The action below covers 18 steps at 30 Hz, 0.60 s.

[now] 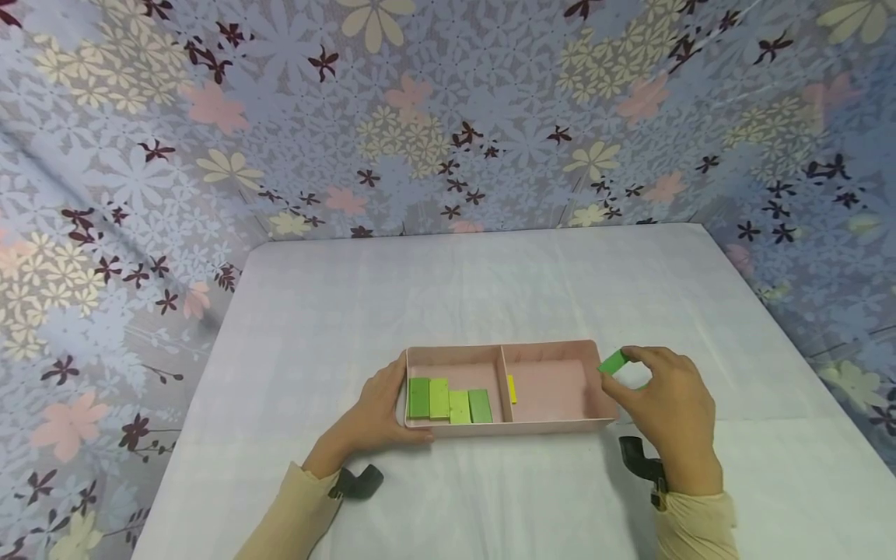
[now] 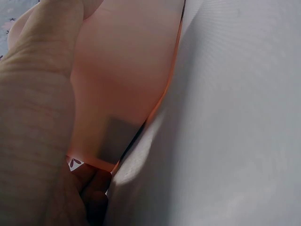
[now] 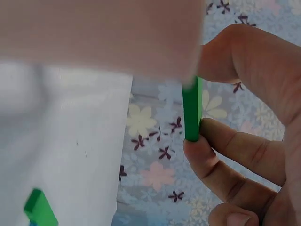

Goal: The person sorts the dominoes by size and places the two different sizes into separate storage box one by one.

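A long pink two-compartment box (image 1: 560, 427) lies on the white-covered table. My left hand (image 1: 380, 404) grips its left end, the thumb along the front wall. In the left wrist view, the thumb (image 2: 44, 42) crosses the box wall (image 2: 127, 56). Several flat green and yellow-green blocks (image 1: 439, 398) stand side by side in the left compartment. A thin yellow block (image 1: 512, 389) is in the right compartment, against the divider. Just beyond the box's right end, my right hand (image 1: 668, 397) pinches a green rectangular block (image 3: 191, 110) between thumb and fingertips.
Another green block (image 3: 41, 208) shows low in the right wrist view, on the white cloth (image 3: 70, 141). Flowered fabric (image 1: 448, 117) hangs behind the table and at both sides. Dark mounts (image 1: 360, 482) sit at both wrists.
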{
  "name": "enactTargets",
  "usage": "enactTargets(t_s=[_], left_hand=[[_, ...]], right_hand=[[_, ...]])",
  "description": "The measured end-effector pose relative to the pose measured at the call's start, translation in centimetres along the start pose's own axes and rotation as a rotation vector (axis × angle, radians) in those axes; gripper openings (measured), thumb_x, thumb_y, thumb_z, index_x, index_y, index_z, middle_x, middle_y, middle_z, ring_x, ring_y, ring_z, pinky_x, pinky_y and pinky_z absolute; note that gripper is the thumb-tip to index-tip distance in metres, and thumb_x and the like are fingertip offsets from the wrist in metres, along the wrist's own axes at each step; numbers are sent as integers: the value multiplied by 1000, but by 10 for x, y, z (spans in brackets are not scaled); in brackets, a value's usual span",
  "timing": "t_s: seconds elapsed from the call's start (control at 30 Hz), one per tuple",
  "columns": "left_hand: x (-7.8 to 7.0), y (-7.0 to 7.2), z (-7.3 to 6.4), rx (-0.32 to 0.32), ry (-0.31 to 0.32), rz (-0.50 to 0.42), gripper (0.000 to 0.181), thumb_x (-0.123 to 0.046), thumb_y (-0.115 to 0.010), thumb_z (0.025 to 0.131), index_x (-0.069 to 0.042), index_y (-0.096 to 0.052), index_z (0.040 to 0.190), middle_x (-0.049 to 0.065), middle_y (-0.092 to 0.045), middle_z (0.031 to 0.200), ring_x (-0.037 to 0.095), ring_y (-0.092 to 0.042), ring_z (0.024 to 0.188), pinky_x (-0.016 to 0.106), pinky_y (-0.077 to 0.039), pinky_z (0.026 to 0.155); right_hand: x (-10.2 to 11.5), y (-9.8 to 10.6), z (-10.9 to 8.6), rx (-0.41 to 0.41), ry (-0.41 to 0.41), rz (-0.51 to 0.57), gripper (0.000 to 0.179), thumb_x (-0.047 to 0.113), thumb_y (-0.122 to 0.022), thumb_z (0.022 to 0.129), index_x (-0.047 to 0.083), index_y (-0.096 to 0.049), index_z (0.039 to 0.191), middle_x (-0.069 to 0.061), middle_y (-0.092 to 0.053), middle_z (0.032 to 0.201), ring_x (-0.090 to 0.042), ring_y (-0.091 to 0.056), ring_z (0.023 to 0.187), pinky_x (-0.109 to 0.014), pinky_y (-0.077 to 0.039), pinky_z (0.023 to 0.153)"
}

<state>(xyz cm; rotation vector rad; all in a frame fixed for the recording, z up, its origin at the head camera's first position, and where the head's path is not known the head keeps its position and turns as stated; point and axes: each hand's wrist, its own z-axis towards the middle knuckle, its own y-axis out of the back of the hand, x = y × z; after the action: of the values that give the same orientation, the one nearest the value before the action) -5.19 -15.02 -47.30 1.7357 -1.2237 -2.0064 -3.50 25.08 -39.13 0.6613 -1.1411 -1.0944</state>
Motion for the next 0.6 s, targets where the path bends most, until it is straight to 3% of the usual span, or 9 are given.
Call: enactTargets(t_s=[0.13,0.4,0.6], left_hand=[[0,0,0,1,-3,2,131,-73,-74,59,-28,6,153,-4,-21,155,20,-20,141,52,-15,112],[1,0,-1,1,-13,4,132,-72,-74,59,-26,5,154,-3,-22,155,21,-20,141,52,-16,112],[0,1,1,-9,-33,8,132,-73,-74,58,-23,1,154,-4,-23,155,20,-23,139,51,-16,112]], right_hand=[[7,-6,0,23,29,17,46,37,-82,69,14,-70,106,-11,-67,110,-37,-56,101,-51,-48,52],[16,-20,0,53,102,60,47,32,-82,69,8,-70,108,-13,-67,108,-37,-56,103,-55,-50,67],[23,-31,3,58,178,74,47,32,-84,66,9,-71,105,-13,-68,104,-36,-58,99,-51,-52,62]])
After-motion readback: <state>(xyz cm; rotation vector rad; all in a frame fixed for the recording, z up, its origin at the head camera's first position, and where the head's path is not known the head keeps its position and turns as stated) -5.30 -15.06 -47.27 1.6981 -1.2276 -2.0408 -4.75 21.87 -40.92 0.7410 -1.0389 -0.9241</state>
